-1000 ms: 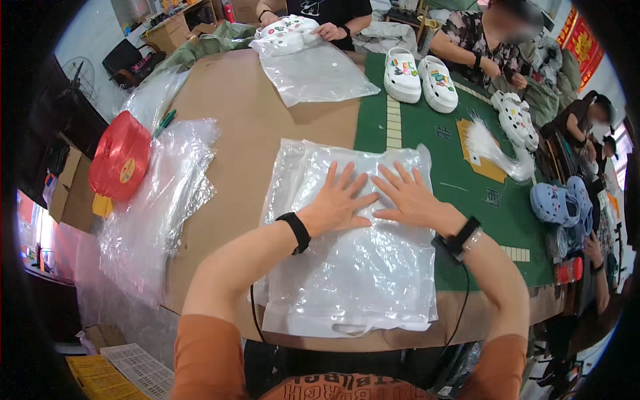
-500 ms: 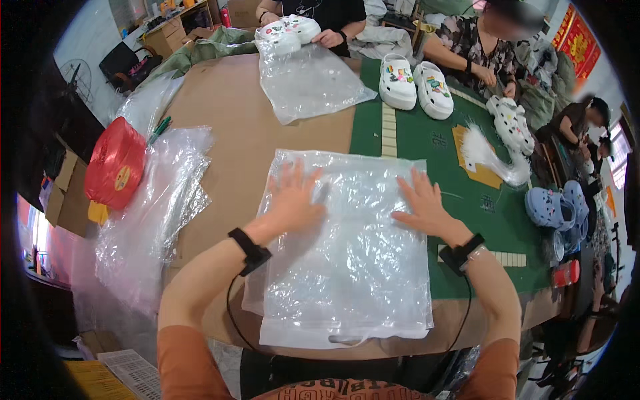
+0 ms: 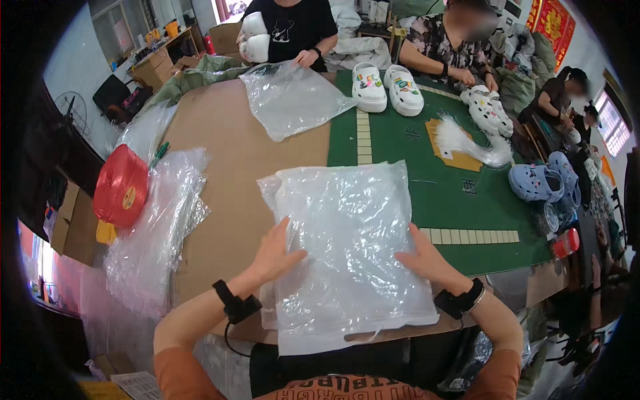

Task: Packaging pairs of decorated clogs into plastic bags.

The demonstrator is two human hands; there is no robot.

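A pile of translucent plastic bags [image 3: 347, 227] lies in front of me, with a handle slot along its near edge, which overhangs the table. Their edges do not line up; other layers stick out at the left. At the left side of the bags, my left hand [image 3: 275, 252] has its thumb on the top face and its fingers around the edge. Opposite it, my right hand [image 3: 427, 257] grips the right side in the same way, thumb on top and most fingers hidden. Black bands with cables are on both wrists.
On the left lie a red wrapped bundle [image 3: 121, 187] and more clear bags [image 3: 167, 227]. White clogs [image 3: 370, 88] stand on the green mat [image 3: 373, 143], with white strands [image 3: 487, 150] and blue clogs [image 3: 533, 183] to the right. A co-worker [image 3: 297, 27] holds white clogs across the table.
Both my hands have come back toward me, from lying spread on the bags to holding their sides. The bags have shifted slightly. The co-worker opposite has lifted the clogs off a bag.
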